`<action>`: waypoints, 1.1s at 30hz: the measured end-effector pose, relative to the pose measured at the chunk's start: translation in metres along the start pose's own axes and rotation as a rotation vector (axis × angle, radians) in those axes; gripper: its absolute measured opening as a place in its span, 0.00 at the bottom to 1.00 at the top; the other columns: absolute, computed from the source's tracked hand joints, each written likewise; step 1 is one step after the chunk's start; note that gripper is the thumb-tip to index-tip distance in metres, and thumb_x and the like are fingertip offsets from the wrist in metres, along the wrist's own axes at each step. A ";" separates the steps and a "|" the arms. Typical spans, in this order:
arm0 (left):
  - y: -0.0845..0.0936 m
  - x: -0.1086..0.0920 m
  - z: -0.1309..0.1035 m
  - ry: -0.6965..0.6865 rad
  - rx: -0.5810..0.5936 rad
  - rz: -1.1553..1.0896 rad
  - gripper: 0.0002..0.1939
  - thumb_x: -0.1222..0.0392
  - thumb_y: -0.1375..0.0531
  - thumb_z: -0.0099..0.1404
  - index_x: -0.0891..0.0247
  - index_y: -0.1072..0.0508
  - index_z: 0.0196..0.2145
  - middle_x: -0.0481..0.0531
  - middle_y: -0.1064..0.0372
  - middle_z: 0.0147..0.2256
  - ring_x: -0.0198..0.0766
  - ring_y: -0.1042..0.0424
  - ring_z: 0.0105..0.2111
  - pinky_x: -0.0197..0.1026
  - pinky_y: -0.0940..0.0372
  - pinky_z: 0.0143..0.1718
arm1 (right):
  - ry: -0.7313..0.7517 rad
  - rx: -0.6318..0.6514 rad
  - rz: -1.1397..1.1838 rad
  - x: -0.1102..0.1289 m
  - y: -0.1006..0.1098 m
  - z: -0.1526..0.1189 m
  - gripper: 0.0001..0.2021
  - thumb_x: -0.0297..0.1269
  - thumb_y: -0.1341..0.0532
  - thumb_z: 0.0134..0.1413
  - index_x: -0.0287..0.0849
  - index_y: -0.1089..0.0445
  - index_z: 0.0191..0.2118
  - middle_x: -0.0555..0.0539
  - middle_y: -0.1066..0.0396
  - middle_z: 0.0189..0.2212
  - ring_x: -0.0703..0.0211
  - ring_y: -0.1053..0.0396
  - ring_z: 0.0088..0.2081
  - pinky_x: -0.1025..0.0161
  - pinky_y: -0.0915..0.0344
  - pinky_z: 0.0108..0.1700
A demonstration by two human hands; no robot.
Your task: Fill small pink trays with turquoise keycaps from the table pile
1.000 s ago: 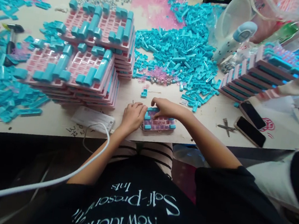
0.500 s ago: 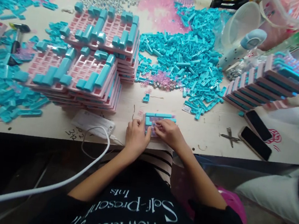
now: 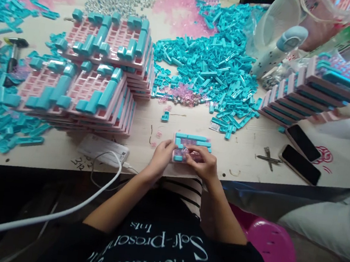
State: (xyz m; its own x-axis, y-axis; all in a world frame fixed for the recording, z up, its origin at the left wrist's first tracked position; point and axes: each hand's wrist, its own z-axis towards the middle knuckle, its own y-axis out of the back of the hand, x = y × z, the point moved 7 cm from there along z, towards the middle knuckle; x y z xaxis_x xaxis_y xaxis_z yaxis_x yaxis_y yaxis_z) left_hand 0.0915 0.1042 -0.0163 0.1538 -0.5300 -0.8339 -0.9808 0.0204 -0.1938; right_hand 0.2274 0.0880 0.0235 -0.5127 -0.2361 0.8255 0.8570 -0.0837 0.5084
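A small pink frame with turquoise blocks [image 3: 193, 138] lies near the table's front edge. My left hand [image 3: 161, 158] grips its left side, the thumb along the near left corner. Over the middle of the frame, my right hand [image 3: 203, 163] has its thumb and fingers drawn together in a pinch; what sits between them is too small to make out. Clear pinkish pieces show inside the frame, partly covered by my fingers. Just beyond lie a loose turquoise piece [image 3: 165, 116] and a few clear pink bits [image 3: 159, 134].
Stacked pink frames [image 3: 80, 94] stand at left, with another stack [image 3: 297, 91] leaning at right. A heap of turquoise pieces [image 3: 212, 59] spreads behind. A power bank [image 3: 102, 149] with a white cable, two phones [image 3: 300, 164] and a hammer [image 3: 14, 54] lie on the table.
The view has shifted slightly. My left hand has moved from over the frame to its left edge, uncovering the near left turquoise block. My right hand stays pinched over the frame.
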 end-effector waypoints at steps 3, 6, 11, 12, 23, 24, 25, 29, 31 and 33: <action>-0.015 -0.003 -0.003 -0.009 0.186 -0.118 0.15 0.56 0.41 0.55 0.68 0.29 0.38 0.55 0.27 0.35 0.41 0.28 0.37 0.42 0.35 0.41 | 0.037 -0.015 0.090 0.007 0.005 -0.004 0.08 0.37 0.39 0.49 0.44 0.29 0.37 0.46 0.26 0.36 0.57 0.30 0.39 0.59 0.30 0.37; -0.012 -0.002 -0.005 -0.077 0.172 -0.175 0.19 0.55 0.39 0.55 0.65 0.32 0.43 0.54 0.28 0.41 0.41 0.29 0.42 0.43 0.36 0.45 | 0.001 -0.108 0.060 0.013 0.015 -0.008 0.07 0.37 0.40 0.50 0.44 0.30 0.36 0.47 0.27 0.33 0.58 0.30 0.36 0.59 0.32 0.38; -0.001 0.012 -0.005 -0.137 0.074 -0.182 0.23 0.47 0.41 0.58 0.62 0.33 0.47 0.54 0.30 0.47 0.42 0.32 0.48 0.44 0.38 0.51 | -0.087 -0.135 -0.115 0.030 0.020 -0.014 0.05 0.37 0.40 0.52 0.44 0.29 0.35 0.49 0.30 0.27 0.60 0.34 0.30 0.59 0.36 0.38; -0.001 0.015 -0.006 -0.138 0.068 -0.191 0.23 0.45 0.42 0.59 0.61 0.34 0.48 0.54 0.30 0.47 0.42 0.32 0.48 0.44 0.38 0.50 | -0.105 -0.120 -0.113 0.032 0.017 -0.014 0.05 0.37 0.40 0.52 0.44 0.29 0.34 0.49 0.30 0.27 0.60 0.35 0.30 0.59 0.36 0.38; 0.000 0.027 -0.014 -0.207 0.102 -0.130 0.25 0.41 0.41 0.55 0.58 0.34 0.45 0.51 0.30 0.41 0.36 0.30 0.40 0.40 0.36 0.45 | -0.379 -0.122 -0.079 0.026 -0.002 -0.024 0.05 0.37 0.39 0.48 0.42 0.32 0.31 0.49 0.31 0.25 0.58 0.34 0.30 0.60 0.37 0.37; 0.001 0.026 -0.014 -0.214 0.110 -0.126 0.25 0.42 0.39 0.54 0.58 0.34 0.45 0.51 0.29 0.41 0.36 0.29 0.39 0.40 0.35 0.45 | -0.398 -0.117 -0.068 0.026 -0.002 -0.024 0.05 0.38 0.38 0.48 0.42 0.32 0.30 0.49 0.30 0.26 0.58 0.34 0.31 0.60 0.37 0.37; 0.001 0.024 -0.015 -0.221 0.118 -0.122 0.25 0.43 0.38 0.53 0.59 0.34 0.45 0.51 0.29 0.41 0.37 0.29 0.40 0.40 0.35 0.44 | -0.417 -0.110 -0.054 0.025 -0.002 -0.025 0.05 0.38 0.38 0.48 0.43 0.31 0.30 0.49 0.29 0.27 0.58 0.33 0.31 0.59 0.37 0.38; 0.003 0.016 -0.021 -0.221 0.137 -0.063 0.29 0.52 0.31 0.47 0.59 0.35 0.45 0.52 0.28 0.42 0.40 0.28 0.41 0.41 0.34 0.44 | -0.483 -0.078 0.050 0.021 -0.003 -0.026 0.06 0.40 0.38 0.48 0.44 0.29 0.27 0.49 0.28 0.28 0.57 0.32 0.32 0.60 0.37 0.38; 0.002 0.014 -0.024 -0.225 0.140 -0.029 0.29 0.56 0.30 0.45 0.59 0.35 0.44 0.52 0.28 0.42 0.41 0.28 0.41 0.42 0.34 0.44 | -0.516 -0.069 0.136 0.017 -0.005 -0.026 0.05 0.39 0.37 0.47 0.44 0.29 0.25 0.50 0.28 0.26 0.58 0.32 0.31 0.62 0.37 0.36; 0.002 0.011 -0.025 -0.248 0.134 -0.009 0.27 0.57 0.31 0.46 0.60 0.35 0.44 0.52 0.28 0.41 0.41 0.28 0.41 0.43 0.34 0.44 | -0.542 -0.070 0.221 0.014 -0.006 -0.025 0.05 0.38 0.37 0.45 0.44 0.28 0.24 0.51 0.28 0.24 0.59 0.33 0.29 0.63 0.37 0.33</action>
State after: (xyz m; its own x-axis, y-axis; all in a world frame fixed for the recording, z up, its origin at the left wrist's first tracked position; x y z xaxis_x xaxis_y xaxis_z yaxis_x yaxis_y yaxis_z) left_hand 0.0879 0.0773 -0.0135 0.2034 -0.3072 -0.9297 -0.9573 0.1369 -0.2546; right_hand 0.2163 0.0612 0.0254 -0.2590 0.2716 0.9269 0.9382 -0.1572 0.3083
